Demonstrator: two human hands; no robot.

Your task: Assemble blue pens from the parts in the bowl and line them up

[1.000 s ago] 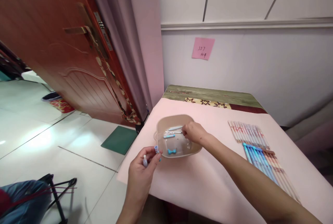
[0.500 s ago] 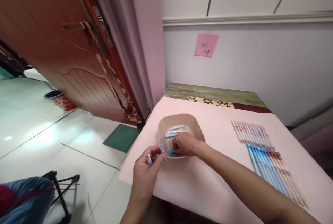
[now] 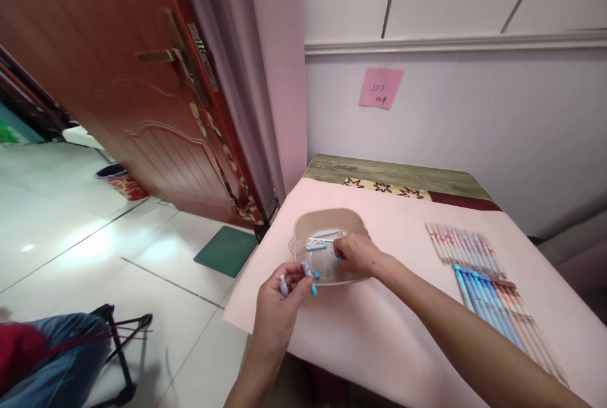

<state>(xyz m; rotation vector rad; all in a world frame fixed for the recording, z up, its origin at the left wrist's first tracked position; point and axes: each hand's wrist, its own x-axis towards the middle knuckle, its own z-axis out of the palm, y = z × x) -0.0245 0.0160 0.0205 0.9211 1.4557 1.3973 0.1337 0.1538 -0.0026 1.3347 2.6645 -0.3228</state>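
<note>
My left hand [image 3: 279, 300] is closed on two pen parts beside the basin's near left side. One is a blue-and-white pen barrel piece [image 3: 309, 276], pinched by thumb and finger; the other is a pale pen piece with a white tip [image 3: 284, 284]. Inside the beige plastic basin [image 3: 303, 221], my right hand [image 3: 356, 255] has its fingers closed, with a bit of blue at the fingertips that is mostly hidden. Several white and blue pen pieces [image 3: 326, 233] lie in the basin. A small bright blue piece [image 3: 317, 275] rests near its front wall.
At the right of the pink table covering [image 3: 393, 326] lie rows of pens: blue pens [image 3: 486, 307], brown-topped pens [image 3: 526, 326] and pale patterned pens [image 3: 467, 250]. A pink note [image 3: 380, 88] is on the wall. A person's knee in jeans [image 3: 71, 357] shows at lower left.
My right hand has moved right within the basin, away from the bright blue piece at the front wall. My left hand still holds its two pieces. The view has shifted slightly.
</note>
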